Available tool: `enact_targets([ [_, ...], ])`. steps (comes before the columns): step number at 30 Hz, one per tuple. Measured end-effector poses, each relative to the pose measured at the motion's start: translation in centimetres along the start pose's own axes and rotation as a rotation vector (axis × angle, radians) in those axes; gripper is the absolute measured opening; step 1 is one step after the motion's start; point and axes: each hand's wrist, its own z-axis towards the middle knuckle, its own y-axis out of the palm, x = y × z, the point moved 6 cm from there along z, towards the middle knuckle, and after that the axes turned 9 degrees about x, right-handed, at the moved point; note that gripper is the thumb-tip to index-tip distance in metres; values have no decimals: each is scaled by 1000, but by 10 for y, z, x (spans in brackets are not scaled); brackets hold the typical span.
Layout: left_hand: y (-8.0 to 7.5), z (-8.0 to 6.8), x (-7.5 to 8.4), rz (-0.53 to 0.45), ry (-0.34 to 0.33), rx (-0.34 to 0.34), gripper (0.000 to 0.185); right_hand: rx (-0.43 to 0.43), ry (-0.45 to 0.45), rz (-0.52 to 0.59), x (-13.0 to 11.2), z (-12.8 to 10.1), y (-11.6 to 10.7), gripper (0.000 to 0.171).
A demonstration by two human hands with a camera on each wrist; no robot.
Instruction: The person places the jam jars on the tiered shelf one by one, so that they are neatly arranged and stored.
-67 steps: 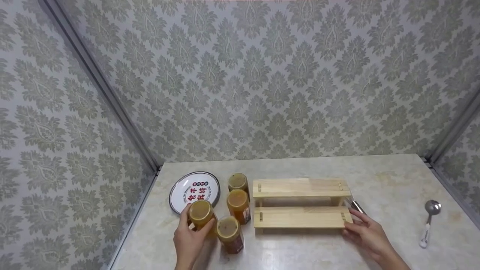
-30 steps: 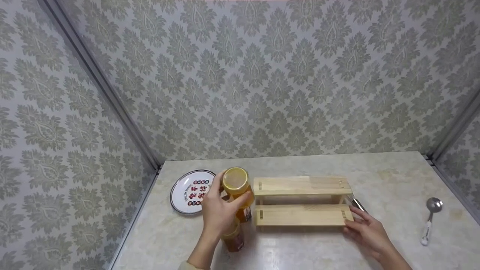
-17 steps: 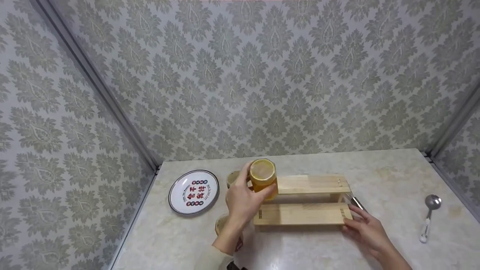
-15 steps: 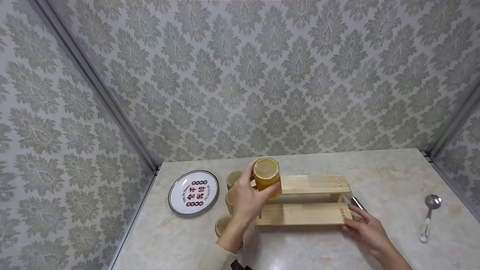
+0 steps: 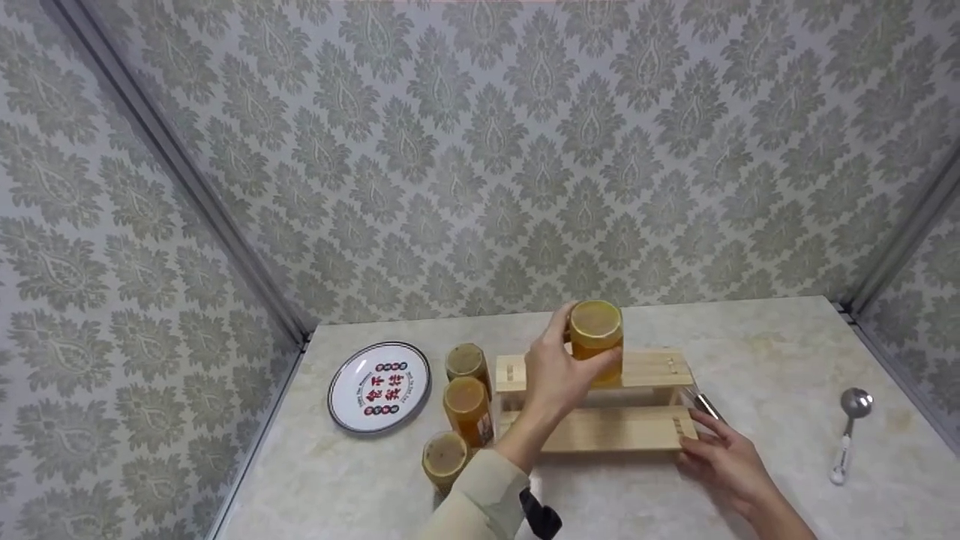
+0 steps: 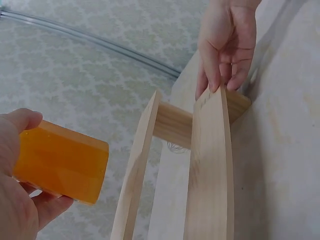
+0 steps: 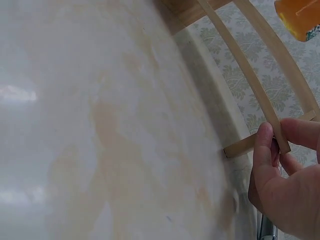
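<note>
My left hand grips an amber-filled glass jar by its sides, thumb in front and fingers behind. In the left wrist view the jar is held off the upper board of a two-tier wooden rack, with a gap between. At the rack's right end my right hand pinches the lower board; the right wrist view has thumb and fingertips on either side of the board's end. Three more jars stand left of the rack: a rear jar, a middle one and a front one, partly behind my sleeve.
A white plate with red lettering lies left of the jars. Behind the rack's right end shows a whisk handle. A metal spoon with a white handle lies far right. Patterned walls close in the back and sides.
My left hand has lifted the jar from beside the plate and carried it right, to above the rack's upper board. My right hand keeps its hold on the rack's end.
</note>
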Motion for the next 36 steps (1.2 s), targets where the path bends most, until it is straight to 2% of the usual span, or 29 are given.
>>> enact_targets([
  [9,38,0,3,-31,-63,-33,75,2,-7,11,1,-1,1,78],
  [18,61,1,0,-25,-77,-20,72,5,-9,9,-2,0,-1,79],
  [25,68,0,-2,1,-81,-19,74,27,5,-17,-2,1,1,79],
  [32,72,1,1,41,-18,-29,71,29,12,3,-1,1,1,80],
  [36,73,0,1,46,-35,-51,75,27,8,8,-1,1,-1,80],
])
